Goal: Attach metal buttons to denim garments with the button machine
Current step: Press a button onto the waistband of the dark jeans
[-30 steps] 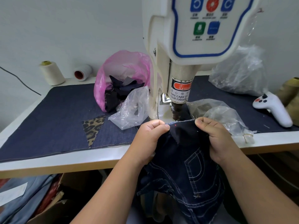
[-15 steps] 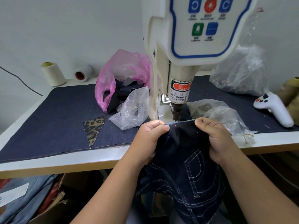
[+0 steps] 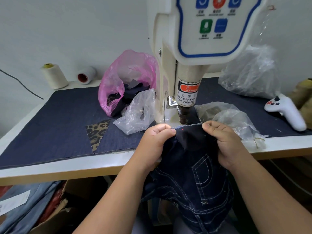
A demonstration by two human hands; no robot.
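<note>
Between both hands: denim garment (image 3: 190,141) edge under button machine (image 3: 187,114) head | left hand (image 3: 155,141) pinches garment | right hand (image 3: 224,142) pinches garment

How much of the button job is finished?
Done: the denim garment is lined up, its top edge under the button machine head, a red light dot on the cloth. In hand: the left hand and right hand pinch that edge and hold it stretched. Left: no button shows on this edge yet, so pressing one probably comes next.
</note>
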